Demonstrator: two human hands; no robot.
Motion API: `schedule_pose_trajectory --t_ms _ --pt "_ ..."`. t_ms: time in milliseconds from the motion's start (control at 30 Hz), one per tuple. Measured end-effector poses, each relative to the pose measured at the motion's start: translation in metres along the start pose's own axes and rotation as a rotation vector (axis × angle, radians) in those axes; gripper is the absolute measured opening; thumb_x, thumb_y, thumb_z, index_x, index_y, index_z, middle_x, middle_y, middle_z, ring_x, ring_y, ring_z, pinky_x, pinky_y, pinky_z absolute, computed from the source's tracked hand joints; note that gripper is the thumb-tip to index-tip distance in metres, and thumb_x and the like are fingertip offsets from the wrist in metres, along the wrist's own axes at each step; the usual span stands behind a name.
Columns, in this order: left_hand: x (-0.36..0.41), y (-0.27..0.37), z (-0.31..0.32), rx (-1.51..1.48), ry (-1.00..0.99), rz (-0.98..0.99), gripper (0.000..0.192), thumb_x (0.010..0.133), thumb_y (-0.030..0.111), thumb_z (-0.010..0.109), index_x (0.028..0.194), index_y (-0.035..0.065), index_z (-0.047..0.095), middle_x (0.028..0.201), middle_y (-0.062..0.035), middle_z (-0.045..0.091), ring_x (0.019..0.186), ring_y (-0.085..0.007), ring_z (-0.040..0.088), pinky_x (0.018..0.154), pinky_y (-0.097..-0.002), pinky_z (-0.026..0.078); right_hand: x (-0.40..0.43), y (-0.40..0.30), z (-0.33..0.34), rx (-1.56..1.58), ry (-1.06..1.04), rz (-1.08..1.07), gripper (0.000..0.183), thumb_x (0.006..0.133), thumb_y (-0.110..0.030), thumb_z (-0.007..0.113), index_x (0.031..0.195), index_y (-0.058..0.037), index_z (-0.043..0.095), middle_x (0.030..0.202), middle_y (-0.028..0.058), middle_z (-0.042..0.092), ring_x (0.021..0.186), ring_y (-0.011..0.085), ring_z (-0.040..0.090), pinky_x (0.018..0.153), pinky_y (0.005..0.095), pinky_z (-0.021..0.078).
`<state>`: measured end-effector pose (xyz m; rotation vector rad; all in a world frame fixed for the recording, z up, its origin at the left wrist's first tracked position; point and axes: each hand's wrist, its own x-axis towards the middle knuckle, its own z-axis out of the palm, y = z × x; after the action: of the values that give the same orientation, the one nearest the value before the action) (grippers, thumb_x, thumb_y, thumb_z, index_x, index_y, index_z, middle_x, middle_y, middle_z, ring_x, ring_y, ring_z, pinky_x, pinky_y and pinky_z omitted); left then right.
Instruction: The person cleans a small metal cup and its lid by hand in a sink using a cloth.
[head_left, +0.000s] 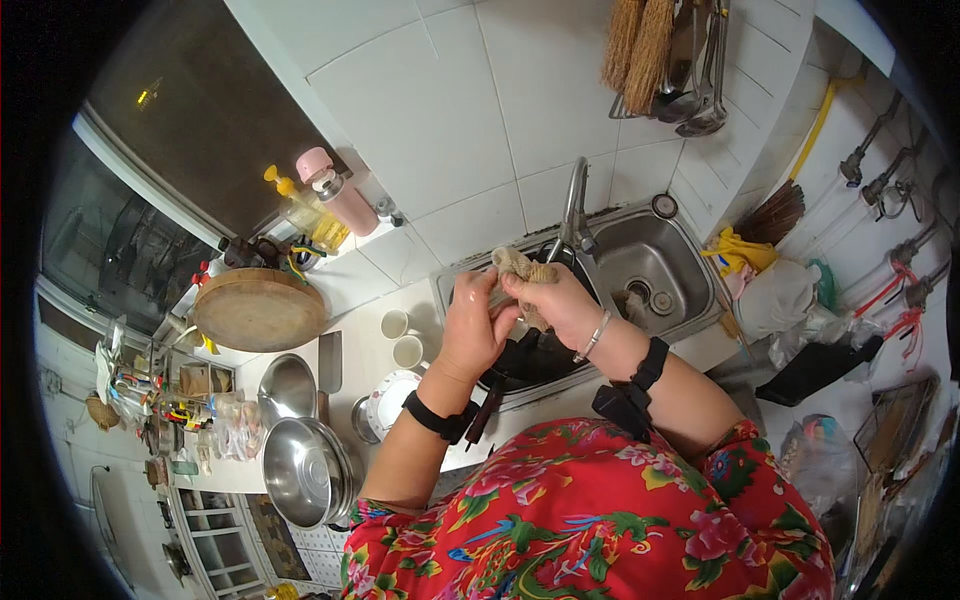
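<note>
My left hand (477, 315) and my right hand (561, 300) meet over the left basin of a steel double sink. Between them is a crumpled, tan woven cloth (536, 283); my right fingers are closed on it. My left fingers touch something pale beside the cloth, too hidden to name, and whether they grip it is unclear. Below the hands a black wok (536, 360) lies in the left basin, its dark handle (486, 412) sticking out over the front edge. Behind the cloth rises the chrome faucet (576, 202). The right basin (660, 262) holds a drain strainer.
Left of the sink stand two white mugs (394, 324), a plate (390, 401), a cleaver (330, 364) and stacked steel bowls (300, 472). A round wooden cutting board (259, 310) leans near the window sill. Ladles (703, 120) and straw brushes (646, 60) hang on the tiled wall.
</note>
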<state>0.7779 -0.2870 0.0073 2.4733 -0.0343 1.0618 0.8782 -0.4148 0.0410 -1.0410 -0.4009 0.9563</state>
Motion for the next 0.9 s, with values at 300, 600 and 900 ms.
schedule_pose_trajectory --t_ms 300,600,900 --pt "0.008 0.003 -0.012 -1.654 -0.345 -1.657 0.056 0.096 0.061 0.034 0.085 0.0099 0.055 0.06 -0.0048 0.049 0.038 -0.0082 0.024 0.037 -0.0224 0.019 0.011 -0.003 -0.054 -1.093 -0.451 -0.82 0.011 0.071 -0.007 0.067 0.074 -0.004 0.057 0.073 0.0098 0.057 0.07 0.0358 0.058 0.062 0.0403 0.0482" --pt "0.01 0.047 -0.006 -0.649 -0.019 -0.776 0.048 0.101 0.048 0.035 0.096 0.0027 0.051 0.061 -0.0105 0.054 0.047 -0.0217 0.046 0.046 -0.0332 0.036 -0.018 0.019 -0.034 -0.653 -0.278 -0.677 0.007 0.079 -0.005 0.072 0.084 -0.0068 0.067 0.079 0.0028 0.066 0.071 0.0154 0.063 0.067 0.0277 0.0503" --pt "0.003 0.013 -0.008 0.065 -0.009 0.048 0.031 0.089 0.025 0.058 0.105 -0.0013 0.053 0.086 -0.0173 0.057 0.077 -0.035 0.059 0.067 -0.0421 0.049 -0.017 0.029 -0.012 0.131 0.016 -0.022 0.014 0.087 -0.017 0.071 0.09 -0.004 0.068 0.077 -0.0048 0.062 0.067 0.0042 0.055 0.057 0.0241 0.0446"
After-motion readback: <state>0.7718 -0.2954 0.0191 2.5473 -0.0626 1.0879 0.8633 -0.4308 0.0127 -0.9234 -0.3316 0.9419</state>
